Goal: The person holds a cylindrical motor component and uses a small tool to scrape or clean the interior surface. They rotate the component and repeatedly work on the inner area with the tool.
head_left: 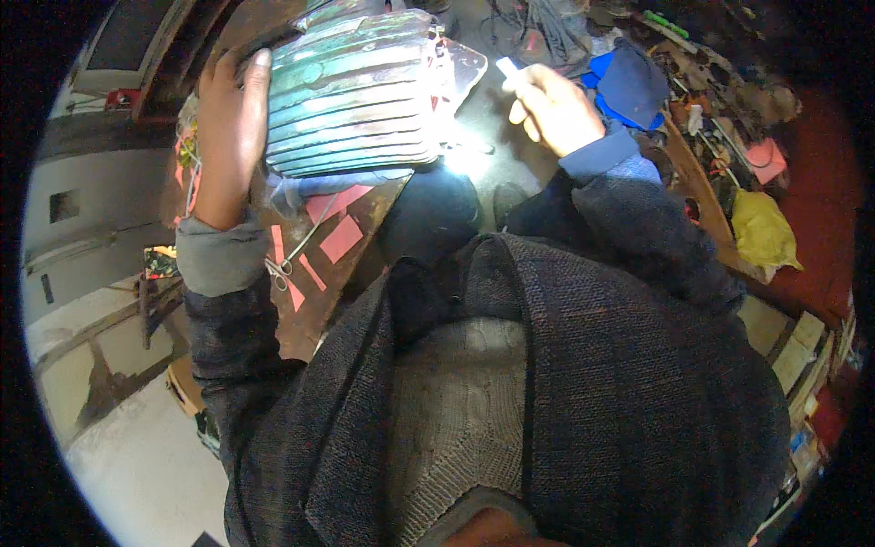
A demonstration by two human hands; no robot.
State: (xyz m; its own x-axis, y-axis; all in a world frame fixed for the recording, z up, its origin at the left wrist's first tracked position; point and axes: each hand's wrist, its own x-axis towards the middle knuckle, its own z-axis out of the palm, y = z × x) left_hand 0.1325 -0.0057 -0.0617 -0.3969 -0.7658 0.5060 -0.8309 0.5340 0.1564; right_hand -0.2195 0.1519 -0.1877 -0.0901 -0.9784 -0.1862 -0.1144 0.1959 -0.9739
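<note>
In the head view, the room is dim and cluttered, with a grey wall (pixel 91 210) at the far left, a pale patch of floor (pixel 146 465) at the lower left and a red floor (pixel 816 173) at the right. A brown table (pixel 296 339) lies on the person's left. On it, near the person, are pink pieces (pixel 342 239), some broad and some narrow strips, and scissors (pixel 282 267) lying among them.

The ribbed block (pixel 351 100) is at the upper middle-left, over the table, with a bluish cloth (pixel 365 178) showing under its near edge. Its ridges run roughly left to right, and its face looks green to silvery under a strong light that glares by its right end.

The left hand (pixel 230 128) is at the block's left end, thumb along the edge; its fingers are partly hidden, so I cannot tell how firmly they close on it. The right hand (pixel 556 108), well apart from the left and to the right of the block, pinches a small white piece (pixel 508 67) between thumb and fingers, its tip sticking out toward the block.

Beyond the right hand lie a dark blue cloth (pixel 635 87) and, farther right, a yellow bag (pixel 766 228).
</note>
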